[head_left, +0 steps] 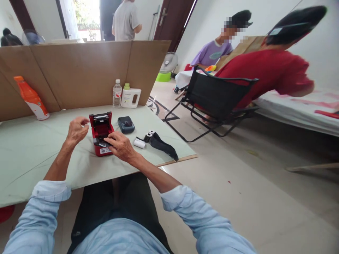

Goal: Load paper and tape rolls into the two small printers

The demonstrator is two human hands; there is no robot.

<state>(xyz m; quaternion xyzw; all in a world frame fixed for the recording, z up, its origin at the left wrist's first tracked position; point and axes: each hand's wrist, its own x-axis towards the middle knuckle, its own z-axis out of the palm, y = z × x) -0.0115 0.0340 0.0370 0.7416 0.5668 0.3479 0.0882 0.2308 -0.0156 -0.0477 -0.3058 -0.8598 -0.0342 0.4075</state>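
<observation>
Right hand, half-open, on red device

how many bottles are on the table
3, by the cardboard panel: an orange bottle at left, a clear bottle and a white handled bottle side by side farther right. None looks hidden.

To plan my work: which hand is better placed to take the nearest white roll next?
Probably the right hand: nearer the white roll, though at the red device. The left hand is farther off, left of the device.
</observation>
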